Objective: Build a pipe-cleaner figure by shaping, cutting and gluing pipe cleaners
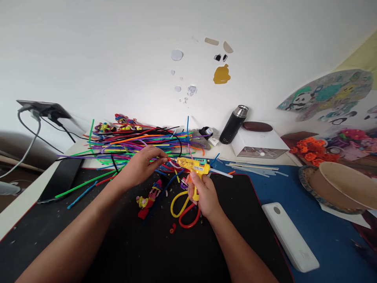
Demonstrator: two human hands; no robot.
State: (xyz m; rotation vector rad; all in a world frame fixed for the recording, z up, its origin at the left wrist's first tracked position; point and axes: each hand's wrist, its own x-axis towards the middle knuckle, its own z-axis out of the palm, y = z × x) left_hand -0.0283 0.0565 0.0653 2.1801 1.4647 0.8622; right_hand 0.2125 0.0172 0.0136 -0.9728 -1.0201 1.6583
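My right hand [207,193] is wrapped round the handle of a yellow hot glue gun [188,164], its nozzle pointing left and a clear glue stick [221,172] jutting from its back. Just left of the nozzle, my left hand [148,162] is closed in a pinch; a bit of red shows at its fingertips, too small to name. Scissors with one yellow and one red handle loop [190,225] lie below the glue gun. A small figure of coloured pipe cleaners [149,199] lies on the black mat, with a small red curled piece [172,228] nearer me.
A heap of coloured pipe cleaners [138,142] runs along the wall. At the back right stand a black thermos [232,126] and a white box [259,142]. Loose glue sticks [255,168], a white power bank [290,236] and a bowl [313,188] are on the right.
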